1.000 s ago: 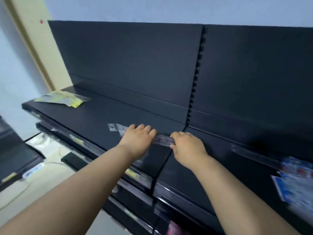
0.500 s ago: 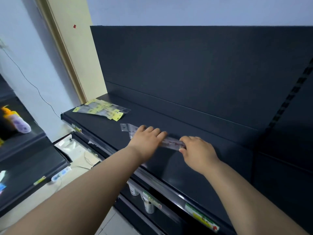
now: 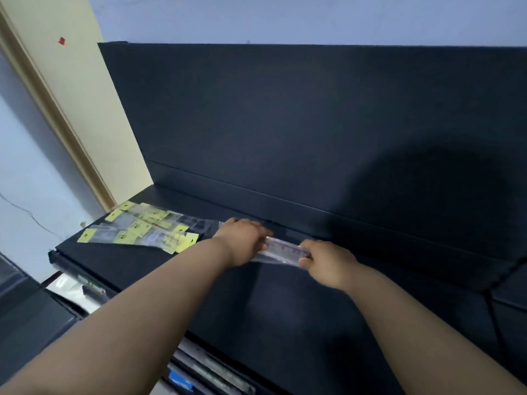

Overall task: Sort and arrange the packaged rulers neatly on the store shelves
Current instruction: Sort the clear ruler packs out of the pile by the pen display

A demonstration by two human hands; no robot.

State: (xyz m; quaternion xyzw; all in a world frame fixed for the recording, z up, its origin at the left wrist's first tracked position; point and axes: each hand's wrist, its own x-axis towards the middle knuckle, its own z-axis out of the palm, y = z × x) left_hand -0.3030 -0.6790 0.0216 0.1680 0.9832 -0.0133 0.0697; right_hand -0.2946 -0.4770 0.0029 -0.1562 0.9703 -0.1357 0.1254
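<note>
Both hands hold one clear packaged ruler [image 3: 282, 249] lengthwise over the dark top shelf [image 3: 285, 303], close to the foot of the back panel [image 3: 285, 132]. The left hand [image 3: 242, 240] covers the ruler's left part with its fingers [image 3: 263, 232] curled over the far edge, gripping it. The right hand [image 3: 328, 263] pinches the right end between thumb and fingers. Whether the ruler rests on the shelf or hangs just above it cannot be told.

Half a second ago the ruler and hands were well apart from the pile of packaged rulers [image 3: 142, 232] with yellow header cards at the shelf's left end. They have since travelled left, and the left hand is now just beside the pile's right edge. The clear tip that stuck out past the left hand before is now hard to tell from the pile's wrappers. The grip of both hands stays as it was.
</note>
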